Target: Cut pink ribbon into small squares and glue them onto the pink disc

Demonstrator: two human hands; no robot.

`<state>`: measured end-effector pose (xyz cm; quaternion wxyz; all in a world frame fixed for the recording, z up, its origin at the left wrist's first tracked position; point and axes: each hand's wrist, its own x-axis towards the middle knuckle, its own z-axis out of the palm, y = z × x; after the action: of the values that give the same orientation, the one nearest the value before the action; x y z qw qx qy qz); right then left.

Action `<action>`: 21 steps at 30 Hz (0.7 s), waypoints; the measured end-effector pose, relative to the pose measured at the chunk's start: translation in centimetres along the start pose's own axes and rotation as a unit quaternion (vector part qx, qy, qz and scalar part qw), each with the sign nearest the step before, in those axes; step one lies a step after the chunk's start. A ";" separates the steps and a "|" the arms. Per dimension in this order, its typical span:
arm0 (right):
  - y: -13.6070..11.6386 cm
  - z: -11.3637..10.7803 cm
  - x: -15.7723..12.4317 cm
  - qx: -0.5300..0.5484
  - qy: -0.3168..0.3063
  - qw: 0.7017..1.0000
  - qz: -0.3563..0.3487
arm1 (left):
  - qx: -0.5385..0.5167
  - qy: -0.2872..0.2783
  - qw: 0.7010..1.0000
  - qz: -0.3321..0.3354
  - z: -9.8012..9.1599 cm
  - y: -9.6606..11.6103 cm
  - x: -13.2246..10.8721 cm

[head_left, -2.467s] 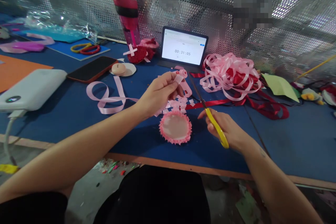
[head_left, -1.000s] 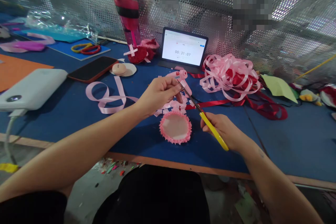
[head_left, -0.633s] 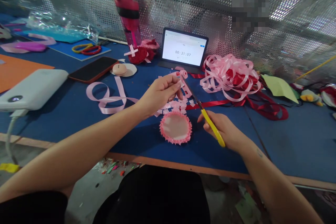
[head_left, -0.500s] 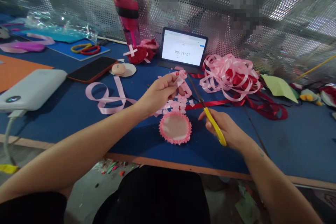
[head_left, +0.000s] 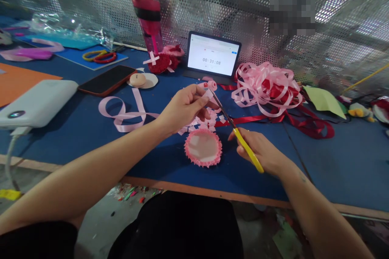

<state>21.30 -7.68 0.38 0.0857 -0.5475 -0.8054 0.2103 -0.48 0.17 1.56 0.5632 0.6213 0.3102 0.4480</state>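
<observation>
My left hand (head_left: 182, 107) pinches the end of a pink ribbon strip (head_left: 124, 116) that trails left across the blue table (head_left: 75, 129). My right hand (head_left: 261, 151) grips yellow-handled scissors (head_left: 243, 143); their blades reach up to the ribbon end at my left fingertips. Below my hands lies a round pink-fringed disc (head_left: 203, 147). Several short cut ribbon pieces (head_left: 209, 120) lie just above the disc.
A tablet (head_left: 212, 54) showing a timer stands at the back. A pile of pink and red ribbon (head_left: 267, 85) lies to the right. A pink bottle (head_left: 149, 16), phone (head_left: 106, 79), white power bank (head_left: 36, 103) and spare scissors (head_left: 99, 55) sit to the left.
The scissors swung away from the ribbon end and have come back up to it at my left fingertips. The timer advanced from 00:31:05 to 00:31:08.
</observation>
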 end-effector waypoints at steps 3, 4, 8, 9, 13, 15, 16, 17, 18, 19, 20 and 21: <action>-0.1 -0.1 0.0 -0.002 -0.001 1.000 -0.001 | -0.002 0.001 1.000 -0.007 -0.1 -0.2 0.1; -0.1 -0.1 0.1 -0.003 -0.002 1.000 -0.002 | 0.000 -0.002 1.000 -0.005 -0.2 -0.3 0.1; -0.2 -0.1 0.1 -0.007 -0.010 1.000 -0.005 | 0.002 -0.025 1.000 0.007 -0.4 -0.5 0.2; -0.3 -0.1 0.1 -0.007 -0.011 1.000 -0.005 | 0.000 -0.030 1.000 0.006 -0.4 -0.5 0.2; -0.4 -0.1 0.1 -0.004 -0.012 1.000 -0.006 | -0.008 -0.042 0.999 0.002 -0.3 -0.5 0.2; -0.4 -0.1 0.1 0.000 -0.011 1.000 -0.011 | -0.008 -0.044 0.999 0.002 -0.3 -0.5 0.1; -0.3 -0.1 0.1 0.001 -0.010 1.000 -0.013 | -0.006 -0.045 0.999 0.001 -0.3 -0.5 0.1; -0.3 -0.2 0.1 0.002 -0.009 1.000 -0.015 | -0.002 -0.044 0.999 -0.001 -0.3 -0.6 0.1; -0.3 -0.2 0.1 0.002 -0.009 1.000 -0.017 | 0.003 -0.043 0.999 -0.004 -0.3 -0.6 0.1; -0.2 -0.2 0.1 0.002 -0.009 1.000 -0.019 | 0.009 -0.042 0.999 -0.008 -0.3 -0.6 0.1; -0.2 -0.2 0.1 0.003 -0.009 1.000 -0.021 | 0.015 -0.040 0.999 -0.012 -0.4 -0.6 0.1; -0.2 -0.2 0.1 0.003 -0.009 1.000 -0.022 | 0.019 -0.039 0.999 -0.014 -0.4 -0.6 0.1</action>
<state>21.18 -7.59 0.58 0.0847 -0.5275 -0.8172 0.2161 -0.69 0.56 0.99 0.5690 0.6444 0.3055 0.4094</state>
